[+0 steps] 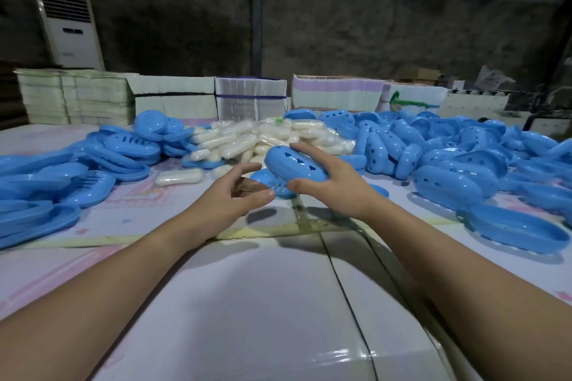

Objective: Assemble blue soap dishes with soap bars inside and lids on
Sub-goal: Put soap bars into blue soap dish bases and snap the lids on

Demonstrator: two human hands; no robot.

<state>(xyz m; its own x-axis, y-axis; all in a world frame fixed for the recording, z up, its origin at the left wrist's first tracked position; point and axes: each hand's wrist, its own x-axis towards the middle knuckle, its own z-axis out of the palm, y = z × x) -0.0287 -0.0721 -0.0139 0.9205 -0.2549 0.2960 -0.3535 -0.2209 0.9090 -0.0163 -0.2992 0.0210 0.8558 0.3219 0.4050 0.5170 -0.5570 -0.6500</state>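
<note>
1. Your right hand (328, 176) has a blue dish shell (294, 165) with heart-shaped holes. The fingers curl over its far edge and the thumb hooks the near end, so it sits tilted with the domed side up, just above the table (247, 288).
2. That grip makes sense to me: holding it by the ends leaves the open underside free to drop onto whatever goes under it.
3. Right below it there's a slotted blue piece (274, 185) lying on the table, partly hidden by the shell. Can't tell if there's soap in it already.
4. Your left hand (235, 192) isn't holding anything. Its fingers are loosely curved and a bit spread, thumb apart, hovering just beside that slotted piece. Looks like you're about to steady it, though that's my guess.
5. The supplies are laid out in reach: wrapped soap bars (247, 139) piled dead center behind your hands, slotted lids (102, 155) heaped to the left and holed shells (464, 148) heaped to the right.
6. One loose soap bar (179, 177) sits near your left hand — handy if the piece below turns out to be empty.
7. Watch the tilt. If the shell comes down crooked it probably won't seat flush, so level it first.
</note>
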